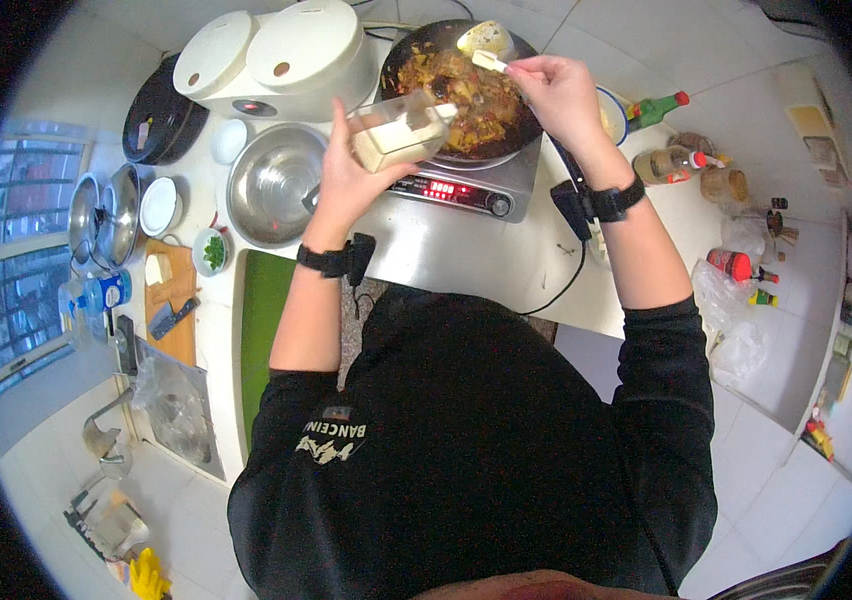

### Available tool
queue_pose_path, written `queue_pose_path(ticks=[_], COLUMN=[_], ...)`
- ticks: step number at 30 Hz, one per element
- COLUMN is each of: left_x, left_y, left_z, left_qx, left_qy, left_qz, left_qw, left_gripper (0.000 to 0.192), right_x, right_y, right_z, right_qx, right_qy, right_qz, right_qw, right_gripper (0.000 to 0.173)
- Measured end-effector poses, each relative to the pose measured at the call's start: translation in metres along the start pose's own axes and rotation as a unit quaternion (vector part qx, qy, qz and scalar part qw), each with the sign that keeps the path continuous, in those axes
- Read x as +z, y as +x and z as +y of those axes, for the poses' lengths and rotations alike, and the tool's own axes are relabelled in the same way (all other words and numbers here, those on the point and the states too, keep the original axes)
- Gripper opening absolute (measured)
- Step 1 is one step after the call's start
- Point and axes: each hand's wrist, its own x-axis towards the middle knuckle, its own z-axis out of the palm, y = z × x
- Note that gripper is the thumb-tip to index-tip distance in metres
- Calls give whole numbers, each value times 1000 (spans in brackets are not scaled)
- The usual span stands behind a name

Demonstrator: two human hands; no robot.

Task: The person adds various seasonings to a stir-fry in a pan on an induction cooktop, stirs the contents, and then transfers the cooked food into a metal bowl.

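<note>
My left hand grips a clear plastic seasoning box part filled with white granules, tilted beside the near left rim of a dark wok. Between the fingers of my right hand is a small white spoon, its bowl above the wok. Browned, chopped food covers much of the wok's inside. A pale, food-smeared utensil head shows near the far rim; its handle cannot be made out. Below the wok is an induction cooker with its red display lit.
Left of the wok are a steel bowl, a white double-lidded appliance and a small bowl of chopped greens. A cleaver lies on a wooden board. At right are a green bottle and an oil bottle.
</note>
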Motion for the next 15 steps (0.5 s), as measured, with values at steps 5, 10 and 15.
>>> queue_pose_path(ticks=[5, 10, 15], left_x=[-26, -27, -1], left_y=[-8, -6, 7], left_z=[-9, -1, 26], left_qx=[-5, 28, 22], left_qy=[-10, -67, -40], left_qz=[40, 57, 21], left_qw=[999, 996, 999], left_gripper=[145, 147, 149], right_x=[7, -17, -38], right_y=[35, 59, 23], right_z=[4, 3, -19], right_qx=[-242, -352, -119], right_qy=[-227, -329, -49], right_qz=[117, 127, 103], right_qw=[936, 867, 986], right_gripper=[19, 19, 23])
